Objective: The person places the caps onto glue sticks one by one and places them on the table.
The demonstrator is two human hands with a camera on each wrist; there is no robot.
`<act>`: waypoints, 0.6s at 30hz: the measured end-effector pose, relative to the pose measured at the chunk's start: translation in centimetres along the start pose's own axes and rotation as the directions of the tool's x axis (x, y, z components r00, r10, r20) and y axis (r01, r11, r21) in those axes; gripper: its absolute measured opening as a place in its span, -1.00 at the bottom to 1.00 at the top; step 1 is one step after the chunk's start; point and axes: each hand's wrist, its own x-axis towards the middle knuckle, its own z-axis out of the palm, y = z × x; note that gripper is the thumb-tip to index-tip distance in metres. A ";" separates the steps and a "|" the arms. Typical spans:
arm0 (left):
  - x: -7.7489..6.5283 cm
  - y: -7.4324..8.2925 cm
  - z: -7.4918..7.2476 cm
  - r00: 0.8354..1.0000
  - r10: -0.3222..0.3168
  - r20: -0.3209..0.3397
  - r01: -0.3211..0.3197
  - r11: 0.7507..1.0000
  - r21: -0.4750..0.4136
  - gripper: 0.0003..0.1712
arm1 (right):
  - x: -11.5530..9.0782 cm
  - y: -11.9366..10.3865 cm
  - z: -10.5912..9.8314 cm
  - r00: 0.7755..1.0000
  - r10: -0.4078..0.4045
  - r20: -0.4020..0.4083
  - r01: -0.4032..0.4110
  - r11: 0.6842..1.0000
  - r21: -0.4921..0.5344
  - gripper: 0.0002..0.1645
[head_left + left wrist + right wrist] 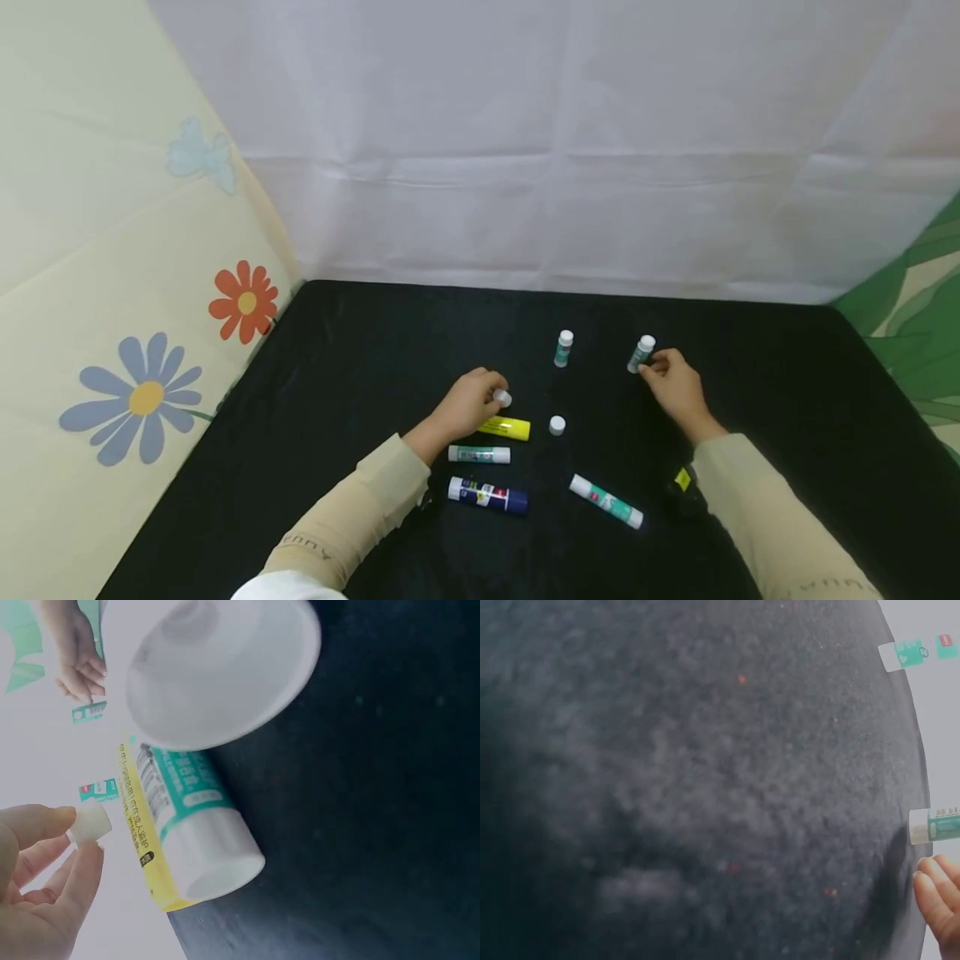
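Note:
My left hand [470, 403] pinches a small white cap [91, 824] between thumb and fingers. Just below that hand lies a yellow tube [512, 429], its left end hidden by the hand. At the far right, my right hand [677, 388] is beside a standing teal-and-white glue stick [640, 354]; its fingers [934, 894] reach the stick's side without wrapping round it, and whether they touch is unclear. A second glue stick [563, 348] stands upright to its left. One loose white cap [557, 426] sits on the black table between the hands.
Nearer me lie a teal-and-white glue stick [479, 454], a navy glue stick [489, 495] and another teal glue stick [606, 501] set at a slant. A white cloth [450, 217] hangs behind the black table [345, 367]; a flowered cloth [82, 333] hangs at left.

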 end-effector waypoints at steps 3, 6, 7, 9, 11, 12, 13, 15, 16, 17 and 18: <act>-0.2 0.0 -0.1 1.000 -0.017 0.004 0.017 1.000 -0.018 -0.82 | 0.3 -0.1 0.1 1.000 -0.003 -0.005 0.003 1.000 0.010 -0.63; -0.4 0.0 -0.1 0.999 -0.031 0.007 0.032 0.999 -0.038 -0.82 | 0.4 -0.3 0.3 1.000 -0.005 -0.020 0.005 1.000 0.019 -0.63; -0.5 -0.1 -0.1 0.999 -0.036 0.007 0.037 0.998 -0.045 -0.81 | 0.4 -0.3 0.4 1.000 -0.003 -0.025 0.004 1.000 0.020 -0.63; -0.7 -0.2 -0.2 0.999 -0.042 0.007 0.042 0.997 -0.059 -0.81 | 0.5 -0.5 0.5 0.999 0.001 -0.036 0.000 1.000 0.023 -0.63; -0.8 -0.3 -0.2 0.999 -0.042 0.003 0.043 0.997 -0.070 -0.80 | 0.6 -0.7 0.6 0.999 0.004 -0.045 -0.003 1.000 0.023 -0.63; -0.9 -0.4 -0.2 0.999 -0.040 0.001 0.040 0.996 -0.074 -0.80 | 0.6 -0.8 0.6 0.999 0.007 -0.048 -0.006 1.000 0.023 -0.63; -0.9 -0.5 -0.2 0.999 -0.038 0.000 0.038 0.996 -0.077 -0.80 | 0.6 -0.9 0.7 0.999 0.009 -0.052 -0.008 1.000 0.026 -0.63; -1.0 -0.7 -0.2 0.999 -0.031 -0.004 0.031 0.996 -0.080 -0.80 | 0.7 -1.0 0.9 0.998 0.015 -0.066 -0.013 1.000 0.028 -0.64; -1.1 -0.7 -0.3 1.000 -0.027 -0.005 0.027 0.996 -0.083 -0.80 | 0.7 -1.0 1.0 0.997 0.018 -0.073 -0.016 0.999 0.028 -0.64; -1.2 -0.8 -0.3 1.000 -0.023 -0.004 0.022 0.996 -0.087 -0.80 | 0.8 -0.9 1.1 0.996 0.021 -0.082 -0.019 0.999 0.030 -0.65; -1.2 -0.9 -0.3 1.000 -0.018 -0.002 0.018 0.996 -0.089 -0.80 | 0.8 -0.9 1.2 0.996 0.025 -0.091 -0.022 0.999 0.029 -0.66</act>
